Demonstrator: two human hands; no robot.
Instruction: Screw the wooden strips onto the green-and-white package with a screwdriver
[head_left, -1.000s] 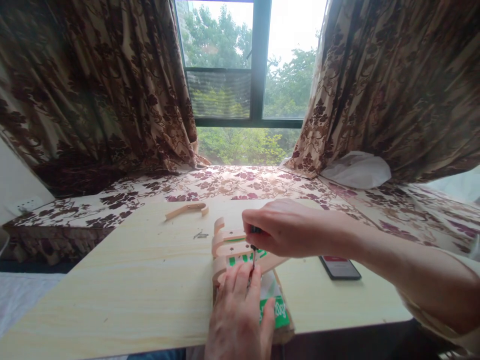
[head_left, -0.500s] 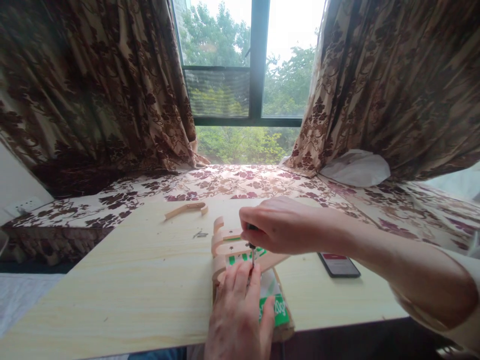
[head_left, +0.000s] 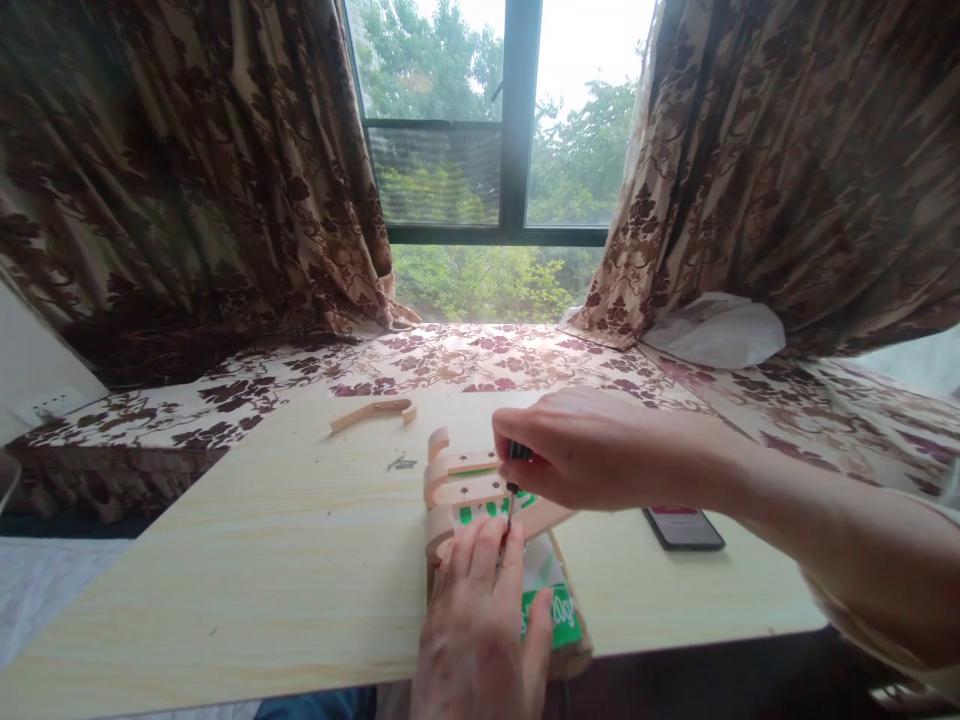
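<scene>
Standing nearly upright, a screwdriver (head_left: 512,488) with a dark handle and thin shaft points down at the front curved wooden piece (head_left: 439,538); its tip is lost behind fingers. Right hand (head_left: 566,450): curled tight about the handle, palm downward, forearm coming in from the right. Left hand (head_left: 480,610): laid over the front piece and the green-and-white pack (head_left: 564,615) beneath, fingers extended together, thumb apart; I cannot tell whether the fingertips pinch anything. More hooked wooden pieces (head_left: 466,491) lie just beyond, in a row, dark holes showing. All this sits near the close edge of a pale table (head_left: 285,570). Farther off on the tabletop: a small heap of screws (head_left: 403,463), and past it a lone curved strip (head_left: 373,412). Dark phone (head_left: 684,528) to the right, under the forearm. Beyond: flowered cloth (head_left: 487,355), window (head_left: 517,130).
</scene>
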